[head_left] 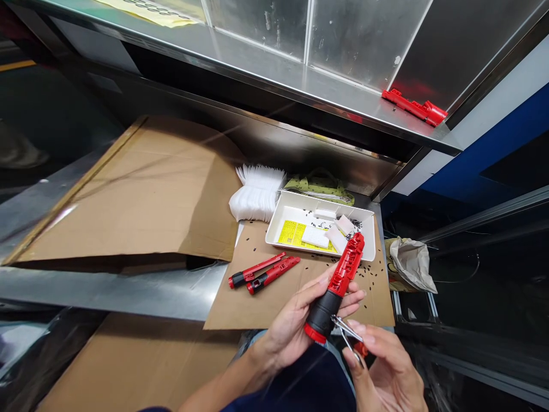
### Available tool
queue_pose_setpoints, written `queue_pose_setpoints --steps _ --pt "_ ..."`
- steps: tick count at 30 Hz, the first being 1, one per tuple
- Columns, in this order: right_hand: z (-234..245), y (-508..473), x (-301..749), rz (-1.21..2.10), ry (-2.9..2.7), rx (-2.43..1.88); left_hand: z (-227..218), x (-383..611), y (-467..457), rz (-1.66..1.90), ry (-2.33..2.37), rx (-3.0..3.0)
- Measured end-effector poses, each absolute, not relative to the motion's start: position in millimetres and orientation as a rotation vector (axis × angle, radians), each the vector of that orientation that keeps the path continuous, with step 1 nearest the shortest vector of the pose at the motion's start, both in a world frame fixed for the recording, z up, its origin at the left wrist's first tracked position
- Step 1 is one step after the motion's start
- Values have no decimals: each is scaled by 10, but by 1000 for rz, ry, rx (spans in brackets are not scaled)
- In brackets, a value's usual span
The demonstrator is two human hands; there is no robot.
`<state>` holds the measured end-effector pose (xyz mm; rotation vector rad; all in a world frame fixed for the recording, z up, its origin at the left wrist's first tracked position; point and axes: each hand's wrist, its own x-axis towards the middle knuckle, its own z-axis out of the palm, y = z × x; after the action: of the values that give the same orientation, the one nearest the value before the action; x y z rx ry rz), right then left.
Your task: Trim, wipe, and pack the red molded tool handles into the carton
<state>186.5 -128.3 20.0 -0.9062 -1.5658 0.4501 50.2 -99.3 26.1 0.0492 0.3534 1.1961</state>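
Observation:
In my left hand point(295, 315) I hold a long red and black plastic housing point(334, 286), tilted with its red end pointing up and away. My fingers wrap round it from behind. The small silver tool, which looks like nail clippers point(346, 332), is pinched between the thumb and fingers of my right hand point(386, 366). Its jaws touch the side of the black section near the lower end. A bit of red point(361, 348) shows behind the tool; I cannot make out what it is. Two similar red and black parts point(266, 272) lie side by side on the cardboard sheet point(240, 306).
A white tray point(278, 243) holds white blocks, a yellow label and small black pieces, with more pieces scattered on the cardboard. Behind it sit white foam sheets point(257, 194) and a green bag point(319, 186). A large carton point(141, 194) stands left; a red part point(414, 107) rests on the shelf.

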Motion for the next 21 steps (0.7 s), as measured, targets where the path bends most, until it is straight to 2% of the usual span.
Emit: queue_pose_setpoints --steps 8,21 --pt "156 -1182 1959 368 -1696 -780 253 519 -996 1179 351 52" --pt "186 -1237 2057 328 -1616 -843 271 541 -999 1150 316 41"
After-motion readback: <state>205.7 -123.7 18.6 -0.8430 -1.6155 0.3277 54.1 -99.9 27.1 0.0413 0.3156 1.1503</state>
